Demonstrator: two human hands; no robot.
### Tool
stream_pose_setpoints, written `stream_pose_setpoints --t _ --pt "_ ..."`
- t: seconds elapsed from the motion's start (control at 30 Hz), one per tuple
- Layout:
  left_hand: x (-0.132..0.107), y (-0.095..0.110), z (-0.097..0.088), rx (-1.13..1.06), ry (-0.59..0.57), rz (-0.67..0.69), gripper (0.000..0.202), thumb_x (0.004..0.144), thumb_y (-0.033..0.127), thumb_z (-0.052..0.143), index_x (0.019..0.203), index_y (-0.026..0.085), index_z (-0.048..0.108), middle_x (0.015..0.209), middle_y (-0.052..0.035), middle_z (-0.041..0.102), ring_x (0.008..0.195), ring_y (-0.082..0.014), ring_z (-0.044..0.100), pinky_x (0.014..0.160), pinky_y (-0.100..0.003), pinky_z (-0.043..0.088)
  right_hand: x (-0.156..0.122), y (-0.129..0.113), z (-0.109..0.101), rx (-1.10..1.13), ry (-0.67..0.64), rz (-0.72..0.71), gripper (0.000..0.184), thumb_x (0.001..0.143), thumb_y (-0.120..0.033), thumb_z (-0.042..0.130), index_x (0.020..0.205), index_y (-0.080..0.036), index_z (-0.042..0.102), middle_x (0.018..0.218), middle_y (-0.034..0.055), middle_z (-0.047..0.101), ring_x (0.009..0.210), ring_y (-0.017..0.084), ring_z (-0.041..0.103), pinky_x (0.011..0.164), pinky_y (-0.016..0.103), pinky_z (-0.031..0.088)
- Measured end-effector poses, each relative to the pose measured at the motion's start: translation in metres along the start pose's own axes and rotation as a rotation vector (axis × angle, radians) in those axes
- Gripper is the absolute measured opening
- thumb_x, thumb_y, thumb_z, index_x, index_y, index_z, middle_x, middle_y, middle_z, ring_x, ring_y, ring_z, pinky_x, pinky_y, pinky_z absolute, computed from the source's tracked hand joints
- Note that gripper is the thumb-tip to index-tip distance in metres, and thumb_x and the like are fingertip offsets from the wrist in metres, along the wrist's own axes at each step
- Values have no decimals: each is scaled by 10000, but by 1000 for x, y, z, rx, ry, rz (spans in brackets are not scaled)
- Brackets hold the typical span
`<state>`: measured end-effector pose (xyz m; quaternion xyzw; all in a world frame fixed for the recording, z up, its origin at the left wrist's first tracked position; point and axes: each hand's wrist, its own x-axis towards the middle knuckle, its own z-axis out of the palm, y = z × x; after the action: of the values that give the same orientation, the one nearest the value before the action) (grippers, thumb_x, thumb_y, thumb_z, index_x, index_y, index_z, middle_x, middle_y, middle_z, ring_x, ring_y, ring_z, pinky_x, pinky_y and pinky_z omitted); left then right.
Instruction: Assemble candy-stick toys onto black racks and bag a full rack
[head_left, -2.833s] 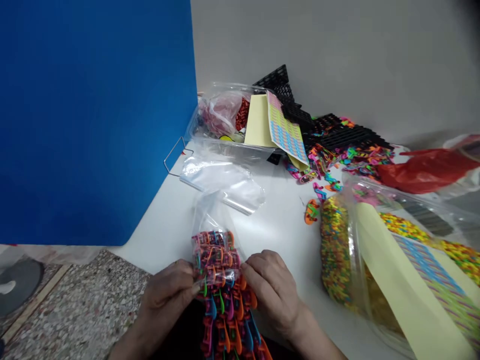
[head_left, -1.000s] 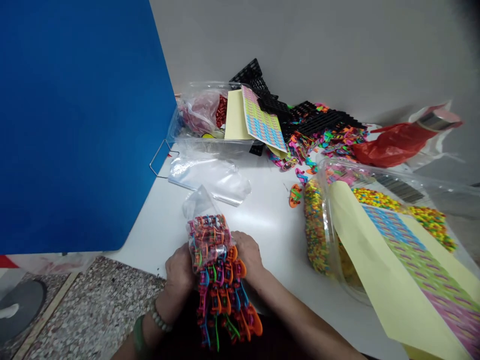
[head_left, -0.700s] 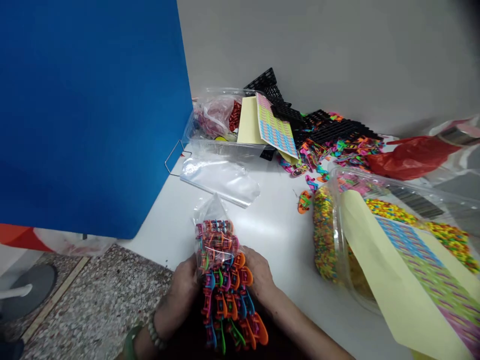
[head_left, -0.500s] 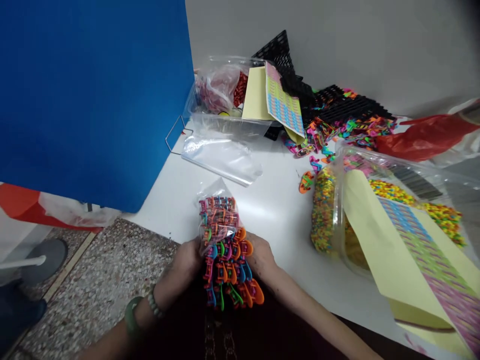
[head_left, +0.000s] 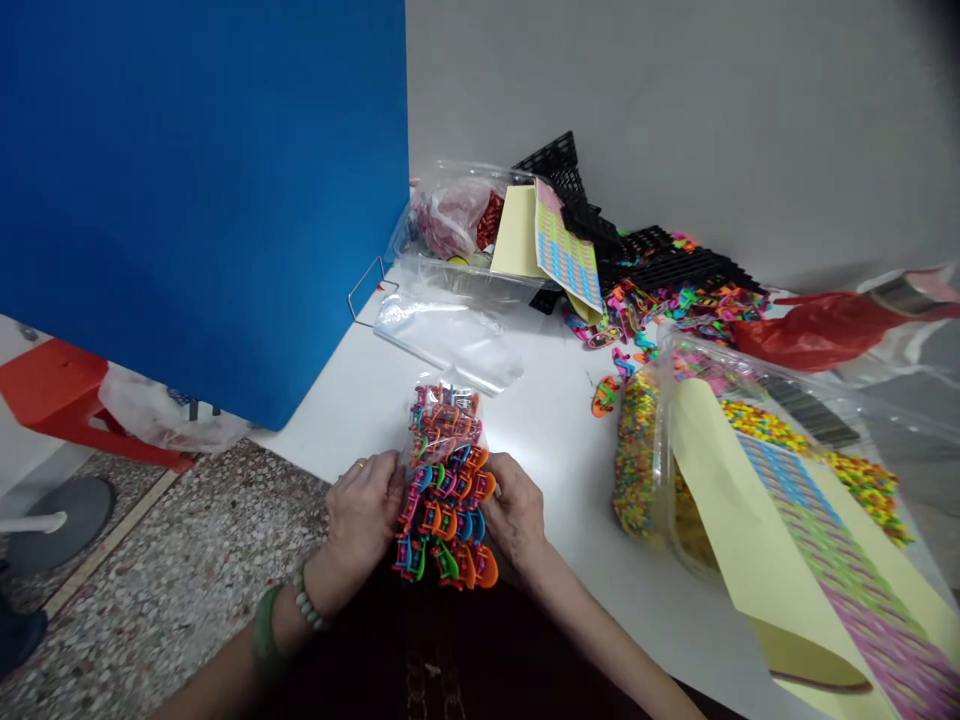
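Both hands grip a tight bundle of small multicoloured plastic clips (head_left: 442,530) from either side, at the table's front edge. Its upper part sits inside a clear plastic bag (head_left: 446,420). My left hand (head_left: 364,525) presses on the bundle's left side, and my right hand (head_left: 514,515) holds its right side. To the right lies a clear bag of many tiny coloured pieces (head_left: 637,455), with a yellow-backed printed sheet (head_left: 817,560) on top of it.
A flat clear bag (head_left: 450,340) lies on the white table (head_left: 570,460) beyond my hands. Black plastic grids (head_left: 660,260), loose coloured pieces (head_left: 690,310) and a red plastic bag (head_left: 806,335) lie at the back. A blue board (head_left: 195,200) stands at the left.
The bundle is shorter and more compact, its lower clips gathered up between my hands. The view has shifted, showing more floor and a red stool at left.
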<state>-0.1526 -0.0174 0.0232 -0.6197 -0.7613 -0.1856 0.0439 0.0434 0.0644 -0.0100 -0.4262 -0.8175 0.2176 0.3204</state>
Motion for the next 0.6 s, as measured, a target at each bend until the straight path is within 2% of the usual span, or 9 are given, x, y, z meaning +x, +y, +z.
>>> stream_pose_setpoints --t 0.07,0.13,0.23,0.37,0.47,0.53,0.6 --pt "10 0 0 -17 216 71 140 922 193 487 979 174 613 758 -24 697 667 -162 639 624 -274 432 13 -3 1 -23 114 -66 140 913 -200 449 910 -198 589 756 11 627 671 135 550 629 249 408" --pt "18 1 -1 -45 356 134 161 898 151 524 1044 159 592 764 -21 704 642 -147 643 629 -261 451 23 -6 1 -101 227 -153 129 894 -157 462 923 -197 580 711 6 615 644 138 534 621 265 388" --pt "24 3 -3 -89 452 196 176 865 107 566 1033 159 585 755 -21 702 633 -136 650 640 -249 470 32 -6 -2 -247 351 -297 156 860 -99 503 962 -192 573 677 7 610 620 145 515 618 293 355" --pt "26 3 -9 -139 526 274 233 824 58 604 1033 156 583 820 -60 722 713 -147 683 683 -249 512 38 -6 -7 -233 380 -372 208 840 -76 547 1008 -193 582 772 42 661 673 158 550 645 306 379" --pt "28 1 -13 -162 499 463 282 821 50 593 1089 140 595 906 -114 732 864 -204 702 769 -312 556 42 -15 -14 28 287 -256 148 874 -106 520 932 -209 609 824 44 673 734 153 590 674 282 430" --pt "29 2 -17 -198 436 543 283 836 48 567 1102 132 610 944 -125 734 931 -220 698 817 -339 564 44 -25 -22 283 184 -36 134 889 -142 503 865 -216 613 797 22 665 734 144 597 679 266 451" --pt "30 7 -22 -277 385 505 260 844 46 566 1083 129 624 950 -112 736 917 -195 699 819 -314 566 47 -35 -31 544 69 203 106 868 -187 535 791 -211 603 810 14 658 767 150 598 701 267 461"
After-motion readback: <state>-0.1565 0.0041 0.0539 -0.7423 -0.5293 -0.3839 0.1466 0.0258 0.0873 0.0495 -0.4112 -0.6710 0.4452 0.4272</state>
